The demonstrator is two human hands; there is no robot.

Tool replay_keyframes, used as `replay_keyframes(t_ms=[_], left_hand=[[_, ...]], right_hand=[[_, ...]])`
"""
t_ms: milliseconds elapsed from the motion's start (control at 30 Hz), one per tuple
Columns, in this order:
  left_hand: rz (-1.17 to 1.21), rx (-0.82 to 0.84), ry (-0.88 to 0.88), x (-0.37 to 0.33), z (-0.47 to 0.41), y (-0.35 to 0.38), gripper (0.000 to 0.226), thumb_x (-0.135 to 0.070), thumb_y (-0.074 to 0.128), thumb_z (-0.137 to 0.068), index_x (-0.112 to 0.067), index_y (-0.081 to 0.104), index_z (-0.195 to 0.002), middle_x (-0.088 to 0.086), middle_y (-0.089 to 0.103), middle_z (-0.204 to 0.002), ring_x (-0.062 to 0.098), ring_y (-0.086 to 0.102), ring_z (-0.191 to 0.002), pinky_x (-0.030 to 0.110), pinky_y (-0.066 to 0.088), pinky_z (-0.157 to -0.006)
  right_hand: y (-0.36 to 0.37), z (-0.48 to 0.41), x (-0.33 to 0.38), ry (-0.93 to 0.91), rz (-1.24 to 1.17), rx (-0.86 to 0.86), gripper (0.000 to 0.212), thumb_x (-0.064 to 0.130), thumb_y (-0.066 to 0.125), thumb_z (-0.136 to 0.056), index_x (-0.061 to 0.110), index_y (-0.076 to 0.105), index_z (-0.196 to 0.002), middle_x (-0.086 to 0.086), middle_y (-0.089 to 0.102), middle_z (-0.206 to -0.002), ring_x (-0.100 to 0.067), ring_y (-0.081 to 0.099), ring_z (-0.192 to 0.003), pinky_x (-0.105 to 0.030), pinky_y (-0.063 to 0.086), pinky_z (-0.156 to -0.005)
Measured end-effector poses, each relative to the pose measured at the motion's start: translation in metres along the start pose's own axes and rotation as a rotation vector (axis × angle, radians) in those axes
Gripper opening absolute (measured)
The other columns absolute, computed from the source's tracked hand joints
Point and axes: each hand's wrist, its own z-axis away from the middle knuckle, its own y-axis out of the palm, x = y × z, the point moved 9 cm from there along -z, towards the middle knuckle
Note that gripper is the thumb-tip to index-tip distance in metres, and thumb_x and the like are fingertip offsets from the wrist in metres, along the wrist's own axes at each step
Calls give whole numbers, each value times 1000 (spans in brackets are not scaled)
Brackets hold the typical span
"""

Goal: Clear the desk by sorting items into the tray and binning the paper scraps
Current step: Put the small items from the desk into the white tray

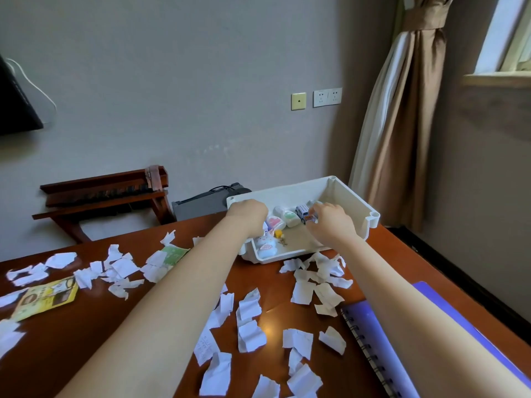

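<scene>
A white plastic tray point(355, 206) stands at the far edge of the brown desk point(86, 334). Inside it lie a pink-lidded case point(276, 222), a green-lidded case point(290, 217), a toy van point(303, 211), a white bunny plush point(265, 245) and a small yellow piece with keys point(280, 237). My left hand point(248, 215) reaches over the tray's near-left part, fingers curled down; what it holds is hidden. My right hand point(330, 222) is inside the tray, fingertips pinched on the small toy van. Several torn white paper scraps point(250, 308) cover the desk.
A yellow printed packet point(47, 300) lies at the desk's left, a green leaflet point(172, 252) near the middle back. A purple spiral notebook point(382, 349) sits under my right forearm. Behind the desk are a wooden luggage rack point(103, 196), a grey device point(207, 203) and a curtain point(402, 124).
</scene>
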Motion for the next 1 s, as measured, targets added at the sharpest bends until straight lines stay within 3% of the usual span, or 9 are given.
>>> replay_keyframes(t_ms=[167,267,533,667,767,833,1000], left_hand=[[162,-221,-112,53,26,-37,28,-27,52,-88,-11,61,-109,9,60,-115,30,55,-106,33,43,-82],[236,-250,-208,104,52,-41,28,-33,53,-88,-15,62,-106,8,62,-113,30,54,-106,34,44,-83],[312,-81,-414,215,124,15,29,-34,56,-86,-12,63,-103,7,63,-105,26,58,-96,33,50,-78],[345,20,-492,252,149,53,24,-26,52,-86,-3,60,-87,4,51,-73,20,49,-66,25,34,-53],[348,60,-554,288,172,75,14,-21,51,-86,-9,58,-90,9,60,-88,23,56,-77,25,37,-55],[336,82,-591,314,185,88,21,-19,51,-85,-9,62,-101,10,63,-102,25,57,-89,29,42,-65],[343,194,-613,349,206,112,50,-26,55,-84,-14,49,-132,11,48,-134,28,47,-118,34,46,-89]], right_hand=[[-14,14,48,-140,14,-17,37,25,49,-88,18,53,-125,-6,58,-123,-28,47,-115,-36,42,-85],[-24,24,91,-244,-1,-45,37,26,51,-90,18,53,-125,-5,57,-125,-26,46,-118,-36,42,-88],[-5,50,223,-491,-136,43,34,18,52,-88,12,58,-121,-8,60,-122,-27,55,-109,-31,44,-83],[50,50,257,-475,-48,214,29,18,48,-91,8,58,-117,-10,63,-114,-27,59,-99,-31,47,-77],[95,41,270,-409,46,337,27,16,49,-90,10,58,-115,-7,63,-103,-23,59,-86,-31,49,-71],[118,35,276,-361,105,394,33,16,50,-87,13,55,-119,-7,58,-100,-23,57,-85,-32,50,-70],[147,27,284,-292,227,440,40,15,44,-89,10,49,-129,-12,44,-129,-30,41,-121,-39,42,-93]])
